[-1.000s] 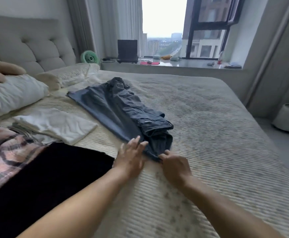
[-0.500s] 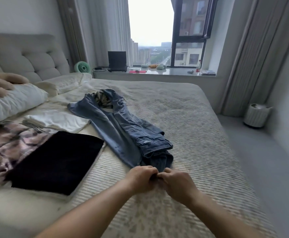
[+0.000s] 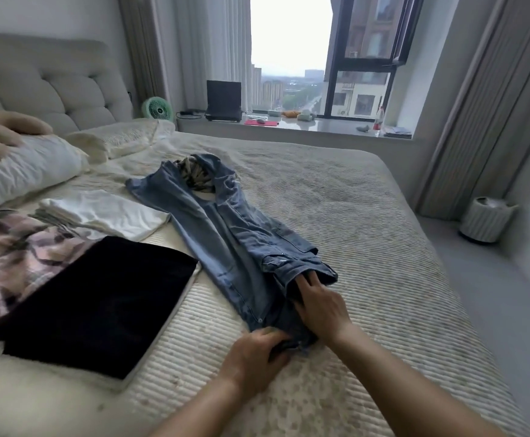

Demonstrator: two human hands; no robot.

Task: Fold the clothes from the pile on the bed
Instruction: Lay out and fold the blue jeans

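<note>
A blue denim garment [image 3: 222, 234] lies lengthwise on the bed [image 3: 367, 216], its collar end far from me and a folded-over part near me. My left hand [image 3: 254, 351] grips the garment's near hem, fingers curled over the edge. My right hand [image 3: 317, 301] lies on the denim just beyond, its fingertips slid under the folded-over flap. Left of the denim lie a folded white garment [image 3: 106, 212], a folded black garment [image 3: 100, 304] and a pink patterned cloth [image 3: 8, 260].
Pillows [image 3: 24, 168] and a tufted headboard [image 3: 52, 83] are at the far left. A window sill [image 3: 289, 124] with a laptop, a fan and small items runs behind the bed. A white ribbed bin [image 3: 484, 219] stands on the floor at right.
My right hand has moved up from the hem onto the denim and slid its fingers under the flap. My left hand keeps its grip on the hem. The camera view has shifted.
</note>
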